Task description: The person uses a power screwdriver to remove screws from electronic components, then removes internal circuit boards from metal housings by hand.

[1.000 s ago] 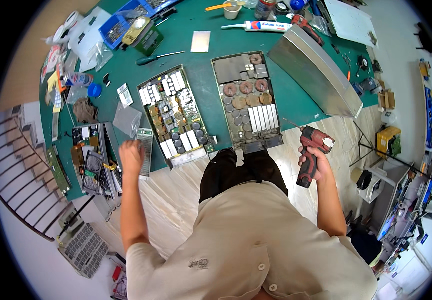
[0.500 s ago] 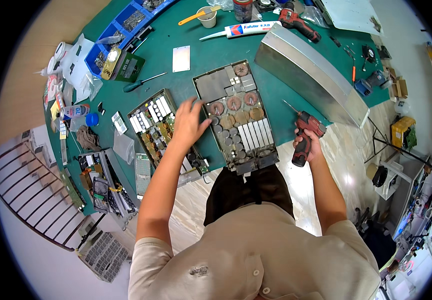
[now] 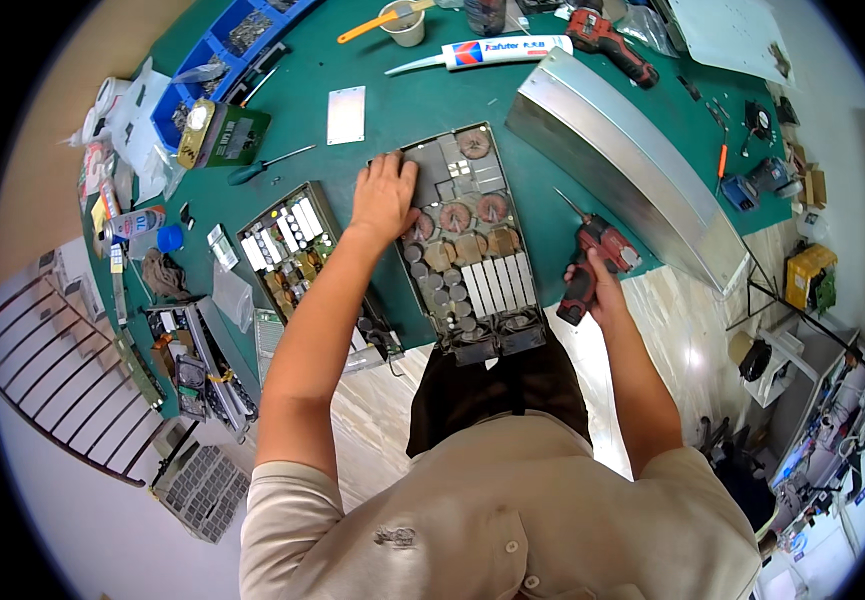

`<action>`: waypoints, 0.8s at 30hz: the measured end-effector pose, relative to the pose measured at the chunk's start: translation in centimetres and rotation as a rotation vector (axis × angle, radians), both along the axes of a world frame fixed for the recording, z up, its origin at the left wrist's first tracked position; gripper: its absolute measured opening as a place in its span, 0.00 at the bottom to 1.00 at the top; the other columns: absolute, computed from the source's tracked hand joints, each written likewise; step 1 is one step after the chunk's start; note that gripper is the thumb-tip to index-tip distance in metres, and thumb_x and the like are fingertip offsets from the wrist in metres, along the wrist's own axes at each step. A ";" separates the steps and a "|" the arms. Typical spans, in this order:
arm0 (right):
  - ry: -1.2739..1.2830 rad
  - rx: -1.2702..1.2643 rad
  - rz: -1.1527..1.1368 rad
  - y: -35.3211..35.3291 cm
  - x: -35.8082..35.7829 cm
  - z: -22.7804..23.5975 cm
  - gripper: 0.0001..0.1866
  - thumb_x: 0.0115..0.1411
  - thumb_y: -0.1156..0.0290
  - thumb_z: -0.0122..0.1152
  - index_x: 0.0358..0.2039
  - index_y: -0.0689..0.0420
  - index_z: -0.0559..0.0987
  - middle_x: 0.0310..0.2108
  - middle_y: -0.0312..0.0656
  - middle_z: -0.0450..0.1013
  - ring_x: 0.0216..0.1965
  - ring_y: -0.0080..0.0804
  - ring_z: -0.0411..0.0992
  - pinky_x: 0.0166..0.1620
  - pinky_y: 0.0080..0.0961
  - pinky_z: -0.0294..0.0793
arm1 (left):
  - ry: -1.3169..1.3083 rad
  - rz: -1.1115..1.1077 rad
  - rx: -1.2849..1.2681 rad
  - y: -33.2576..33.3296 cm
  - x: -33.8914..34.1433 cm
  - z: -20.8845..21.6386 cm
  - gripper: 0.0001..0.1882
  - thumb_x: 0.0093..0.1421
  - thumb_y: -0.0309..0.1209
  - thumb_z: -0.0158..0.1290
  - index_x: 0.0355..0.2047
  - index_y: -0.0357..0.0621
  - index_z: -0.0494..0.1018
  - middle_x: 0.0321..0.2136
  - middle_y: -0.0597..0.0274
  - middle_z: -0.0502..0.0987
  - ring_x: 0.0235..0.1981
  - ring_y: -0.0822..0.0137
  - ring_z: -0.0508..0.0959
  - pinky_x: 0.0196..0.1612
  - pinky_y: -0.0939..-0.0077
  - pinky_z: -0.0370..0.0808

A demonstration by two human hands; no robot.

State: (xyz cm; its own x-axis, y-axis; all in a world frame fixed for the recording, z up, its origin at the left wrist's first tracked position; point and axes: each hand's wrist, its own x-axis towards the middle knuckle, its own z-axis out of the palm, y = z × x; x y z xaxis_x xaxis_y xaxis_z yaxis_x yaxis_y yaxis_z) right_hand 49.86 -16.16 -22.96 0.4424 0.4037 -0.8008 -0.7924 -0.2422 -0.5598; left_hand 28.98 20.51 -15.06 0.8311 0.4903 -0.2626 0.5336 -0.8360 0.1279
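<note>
My left hand (image 3: 384, 200) lies over the left wall of an open metal case (image 3: 472, 275), its fingers stretched toward the far left corner and the thumb over the inside. Copper coils, round capacitors and a row of white strips fill that case, which lies on the green-topped table with its near end close to my body. In my right hand (image 3: 602, 290) is a red and black cordless screwdriver (image 3: 604, 246), gripped by its handle. Its long thin bit points forward and left, apart from the case. A second open circuit-board case (image 3: 297, 235) sits left of the first, partly behind my left forearm.
A long silver metal cover (image 3: 632, 165) stands to the right. Farther back lie a sealant tube (image 3: 507, 51), another power tool (image 3: 610, 47) and a white cup (image 3: 405, 28). A hand screwdriver (image 3: 270, 165), a green can (image 3: 227, 133) and blue parts bins (image 3: 212, 60) are at left.
My left hand has moved forward along the case's left wall, from between the two cases onto its far left part. The cordless screwdriver stays in my right hand. The view has shifted slightly.
</note>
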 end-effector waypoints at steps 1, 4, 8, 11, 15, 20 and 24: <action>-0.135 -0.068 0.050 0.1 -0.6 0.3 0.20 0.67 0.55 0.66 0.48 0.57 0.78 0.37 0.41 0.79 0.34 0.30 0.79 0.39 0.31 0.81 | 0.006 0.006 -0.002 0.1 0.0 -0.1 0.41 0.45 0.36 0.74 0.59 0.44 0.68 0.61 0.47 0.69 0.64 0.45 0.68 0.62 0.52 0.68; -0.452 -0.409 0.404 -0.5 -0.6 1.4 0.23 0.60 0.51 0.73 0.32 0.62 0.81 0.28 0.45 0.79 0.30 0.29 0.79 0.36 0.28 0.81 | -0.022 -0.013 0.004 0.2 0.2 -0.5 0.43 0.43 0.36 0.74 0.60 0.45 0.67 0.58 0.47 0.70 0.61 0.46 0.70 0.61 0.53 0.68; -0.566 -0.482 0.577 -0.9 -0.1 1.7 0.30 0.56 0.46 0.75 0.27 0.67 0.80 0.26 0.43 0.78 0.27 0.28 0.79 0.27 0.27 0.80 | -0.041 -0.009 -0.006 0.4 0.3 -0.2 0.46 0.41 0.36 0.74 0.61 0.47 0.67 0.54 0.47 0.70 0.58 0.46 0.70 0.60 0.52 0.67; -0.681 -0.544 0.701 -1.4 0.4 1.0 0.30 0.56 0.45 0.74 0.27 0.66 0.80 0.26 0.42 0.77 0.27 0.26 0.76 0.28 0.27 0.77 | -0.107 -0.015 0.003 0.3 -0.1 -0.5 0.47 0.39 0.36 0.74 0.61 0.48 0.66 0.53 0.47 0.70 0.56 0.46 0.71 0.58 0.51 0.67; -0.763 -0.564 0.676 -1.5 -0.2 1.1 0.30 0.56 0.44 0.74 0.27 0.65 0.81 0.25 0.41 0.76 0.28 0.28 0.73 0.34 0.27 0.72 | -0.136 -0.062 -0.034 1.2 -0.8 -1.1 0.47 0.38 0.35 0.74 0.60 0.49 0.66 0.52 0.48 0.69 0.55 0.44 0.71 0.57 0.51 0.68; -0.773 -0.567 0.636 -1.5 -0.5 0.6 0.29 0.56 0.44 0.73 0.28 0.64 0.81 0.26 0.40 0.76 0.29 0.28 0.73 0.35 0.28 0.72 | -0.185 -0.185 -0.076 2.2 -0.6 -0.6 0.46 0.37 0.36 0.74 0.59 0.49 0.67 0.51 0.48 0.69 0.54 0.44 0.70 0.54 0.51 0.71; -0.797 -0.587 0.636 -1.5 -0.7 0.5 0.34 0.53 0.39 0.72 0.30 0.65 0.80 0.28 0.48 0.78 0.32 0.39 0.77 0.39 0.34 0.76 | -0.212 -0.224 -0.050 2.2 -0.8 0.3 0.46 0.38 0.37 0.74 0.59 0.50 0.67 0.52 0.49 0.68 0.54 0.45 0.69 0.53 0.52 0.71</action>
